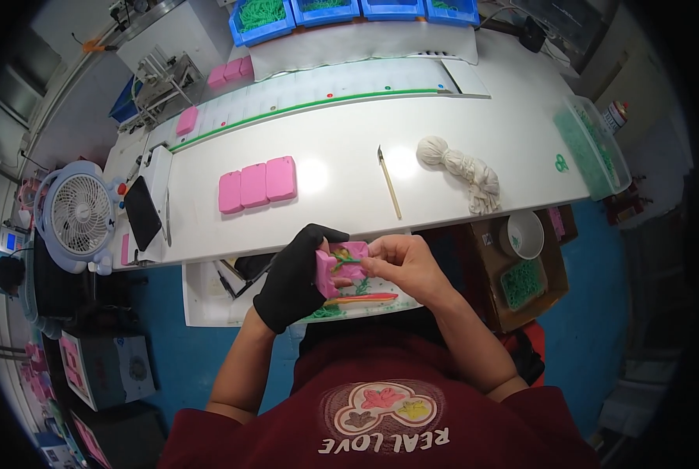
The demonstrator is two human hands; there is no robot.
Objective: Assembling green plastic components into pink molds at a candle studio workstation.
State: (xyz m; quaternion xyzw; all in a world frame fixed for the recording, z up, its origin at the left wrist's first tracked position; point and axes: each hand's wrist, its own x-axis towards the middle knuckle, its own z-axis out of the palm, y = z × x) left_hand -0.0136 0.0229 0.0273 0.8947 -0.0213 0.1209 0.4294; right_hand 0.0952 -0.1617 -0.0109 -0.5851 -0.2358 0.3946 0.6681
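My left hand (pixel 289 280), in a black glove, grips a small pink block-shaped mold (pixel 326 280) with an open cavity, held over a pulled-out drawer. Thumb and fingertips of my bare right hand (pixel 408 266) pinch together at the mold's right side, on a thin green strip (pixel 348 260) that lies across the cavity. Some yellowish matter shows inside the mold beside the strip. Below the mold, a red-orange slim tool (pixel 369 298) lies in the white drawer (pixel 202 303) among green scraps (pixel 324 312).
On the white table (pixel 341 187) lie several pink blocks (pixel 257 186), a brush (pixel 389 184) and a bundled cloth (pixel 463 172). A fan (pixel 80 202) stands left, a green-filled tub (pixel 591 148) right. Blue bins (pixel 263 22) line the back. A cardboard box (pixel 548 293) sits below, right.
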